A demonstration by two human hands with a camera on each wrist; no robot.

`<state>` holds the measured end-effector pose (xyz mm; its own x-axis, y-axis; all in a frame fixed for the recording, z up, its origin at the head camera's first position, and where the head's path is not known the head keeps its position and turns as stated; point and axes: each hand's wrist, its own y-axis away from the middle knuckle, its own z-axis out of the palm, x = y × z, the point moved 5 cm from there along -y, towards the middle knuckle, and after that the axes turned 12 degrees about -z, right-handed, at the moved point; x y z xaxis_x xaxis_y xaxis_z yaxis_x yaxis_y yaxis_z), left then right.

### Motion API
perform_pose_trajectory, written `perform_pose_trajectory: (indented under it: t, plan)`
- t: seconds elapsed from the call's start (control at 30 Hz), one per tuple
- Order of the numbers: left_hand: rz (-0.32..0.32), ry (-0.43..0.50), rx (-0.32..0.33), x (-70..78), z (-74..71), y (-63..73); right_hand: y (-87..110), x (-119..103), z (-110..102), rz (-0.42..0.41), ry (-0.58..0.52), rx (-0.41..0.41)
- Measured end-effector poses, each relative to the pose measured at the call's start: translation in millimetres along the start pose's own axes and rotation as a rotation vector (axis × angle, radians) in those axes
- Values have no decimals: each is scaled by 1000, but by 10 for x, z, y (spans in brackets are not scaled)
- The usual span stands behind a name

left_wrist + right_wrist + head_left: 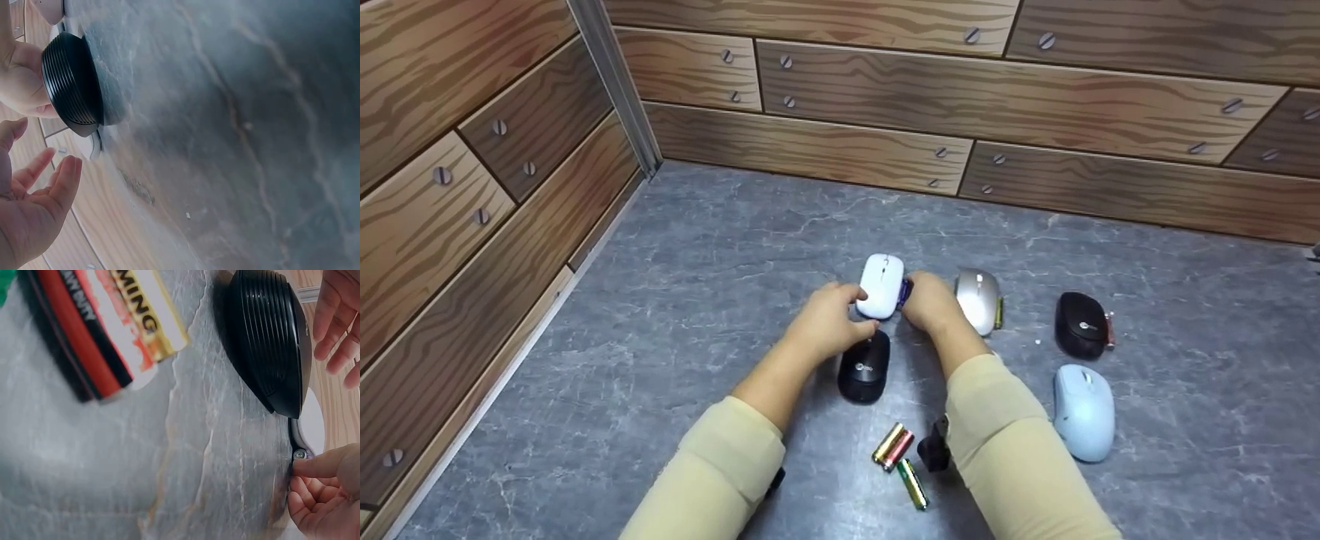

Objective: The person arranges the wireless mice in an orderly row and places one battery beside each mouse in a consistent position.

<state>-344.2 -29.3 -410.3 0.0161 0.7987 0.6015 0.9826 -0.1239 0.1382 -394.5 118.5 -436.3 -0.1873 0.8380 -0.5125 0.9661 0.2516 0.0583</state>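
A white mouse [881, 283] lies at the middle of the table. My right hand [928, 301] is at its right side, finger and thumb pinching a purple battery [905, 291]. In the right wrist view the battery's metal end [300, 454] shows at the fingertips. My left hand [826, 319] reaches over from the left, with thumb and fingers spread and a fingertip at the white mouse's lower left edge. Below it sits a black mouse [864, 373], close under the left thumb. The left wrist view shows the left hand [39, 208] with loosely bent fingers, holding nothing.
Right of the hands lie a silver mouse [977, 304] with a battery [1000, 313] beside it, another black mouse [1080, 322] with a red battery [1110, 330], and a light blue mouse [1084, 416]. Between the forearms lie loose batteries [913, 484]. Wood-patterned walls [847, 82] bound the table.
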Motion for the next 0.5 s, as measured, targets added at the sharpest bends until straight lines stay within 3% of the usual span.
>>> perform_pose_trajectory:
  t: [0.5]
  plan:
    - [-12, -15, -8, 15, -26, 38, 54, -7, -66, -10, -4, 10]
